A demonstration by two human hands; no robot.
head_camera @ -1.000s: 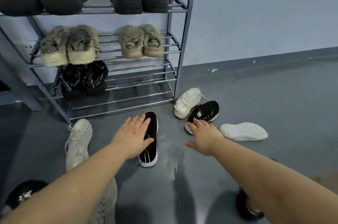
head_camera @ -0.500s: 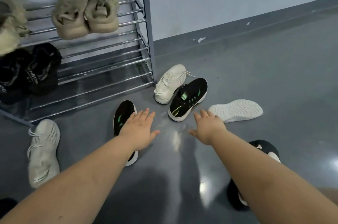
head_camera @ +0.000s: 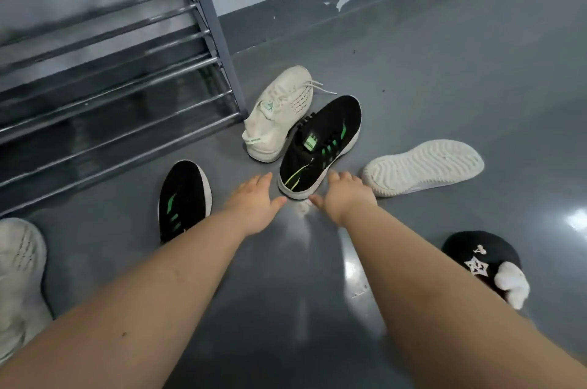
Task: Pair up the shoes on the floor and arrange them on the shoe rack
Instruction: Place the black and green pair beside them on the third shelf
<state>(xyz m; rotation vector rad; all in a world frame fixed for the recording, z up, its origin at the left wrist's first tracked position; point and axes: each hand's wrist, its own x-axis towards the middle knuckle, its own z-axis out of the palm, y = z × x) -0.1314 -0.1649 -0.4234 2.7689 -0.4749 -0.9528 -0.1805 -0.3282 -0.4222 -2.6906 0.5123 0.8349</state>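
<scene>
– What's lying on the grey floor [head_camera: 444, 71]?

– Two black sneakers, one centre [head_camera: 320, 147], one lower left [head_camera: 184, 198]; white ones beside them [head_camera: 279, 112], another sole-up at right [head_camera: 422, 166].

– And the rack [head_camera: 127, 96]?

– Standing upper left.

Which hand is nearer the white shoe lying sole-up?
The right hand. It hovers just left of the sole-up white shoe, beside its near end. The left hand is farther left, beyond the black-and-green sneaker.
</scene>
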